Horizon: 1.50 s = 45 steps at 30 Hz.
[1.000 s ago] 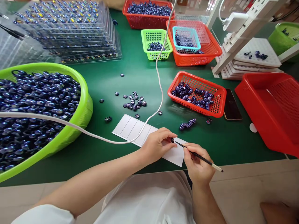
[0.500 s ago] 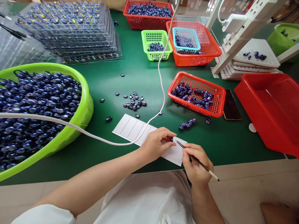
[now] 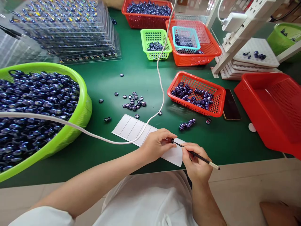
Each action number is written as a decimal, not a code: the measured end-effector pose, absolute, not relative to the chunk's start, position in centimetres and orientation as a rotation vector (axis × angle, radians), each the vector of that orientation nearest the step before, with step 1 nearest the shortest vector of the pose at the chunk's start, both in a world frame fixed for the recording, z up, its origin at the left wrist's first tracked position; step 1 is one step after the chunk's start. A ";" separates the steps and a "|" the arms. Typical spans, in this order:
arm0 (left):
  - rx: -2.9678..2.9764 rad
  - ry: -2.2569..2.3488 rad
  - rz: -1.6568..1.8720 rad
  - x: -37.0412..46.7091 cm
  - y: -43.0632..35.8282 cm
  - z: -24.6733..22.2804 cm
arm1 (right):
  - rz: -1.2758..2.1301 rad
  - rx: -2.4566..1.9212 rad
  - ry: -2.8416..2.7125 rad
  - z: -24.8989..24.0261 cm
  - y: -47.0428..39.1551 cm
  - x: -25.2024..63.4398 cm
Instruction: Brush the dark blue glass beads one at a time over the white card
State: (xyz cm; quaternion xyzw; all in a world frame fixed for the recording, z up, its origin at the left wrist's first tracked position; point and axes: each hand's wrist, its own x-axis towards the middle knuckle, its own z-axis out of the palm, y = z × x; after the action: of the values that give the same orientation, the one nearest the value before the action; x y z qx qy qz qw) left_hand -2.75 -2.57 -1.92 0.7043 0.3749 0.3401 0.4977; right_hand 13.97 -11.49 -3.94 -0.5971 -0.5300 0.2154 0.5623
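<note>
Between thumb and fingers, my left hand (image 3: 156, 145) pinches a small dark glossy piece (image 3: 172, 141), mostly covered by the fingertips. My right hand (image 3: 198, 161) grips a thin paintbrush (image 3: 199, 157) with a dark shaft and pale end; its tip touches or nearly touches the small piece. Both hands are over a white paper strip (image 3: 129, 128) ruled into boxes. Beyond the strip lies a loose group of dark glossy pieces (image 3: 134, 102). A short row of striped dark pieces (image 3: 187, 124) rests right of the strip.
A white cable (image 3: 105, 139) crosses the table and strip. At left stands a large green basket (image 3: 88, 106) heaped with dark pieces. Red baskets (image 3: 196, 108), a green basket (image 3: 155, 56), a red bin (image 3: 263, 125), a phone (image 3: 231, 105) and stacked clear trays (image 3: 94, 47) surround the work area.
The paintbrush has swung flatter, and its tip has moved left onto or right up to the small piece. My left hand stays pinched. The whole view has shifted slightly.
</note>
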 end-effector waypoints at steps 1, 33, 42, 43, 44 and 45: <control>1.707 0.911 0.817 -2.8 -2.5 -1.9 | 0.506 -1.412 -1.245 -3.9 -11.5 13.9; 2.427 1.057 0.624 1.1 0.8 -1.9 | 0.537 -1.264 -0.941 -4.7 -11.2 14.1; 2.469 1.055 0.535 1.7 1.6 -1.9 | 0.561 -1.247 -0.924 -4.6 -11.3 14.1; 2.478 1.055 0.504 1.8 1.7 -1.7 | 0.556 -1.246 -0.924 -4.6 -11.3 14.1; 2.490 1.056 0.469 1.8 1.7 -1.5 | 0.555 -1.245 -0.927 -4.6 -11.2 14.1; 2.504 1.062 0.430 1.9 1.8 -1.2 | 0.555 -1.244 -0.930 -4.7 -11.2 14.1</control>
State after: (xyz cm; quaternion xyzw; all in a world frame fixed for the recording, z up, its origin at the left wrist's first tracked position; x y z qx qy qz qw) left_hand 1.94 1.76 -1.23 0.8924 0.3783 0.1531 0.1927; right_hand 14.13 -11.22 -4.67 -0.5538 -0.4139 0.2471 0.6789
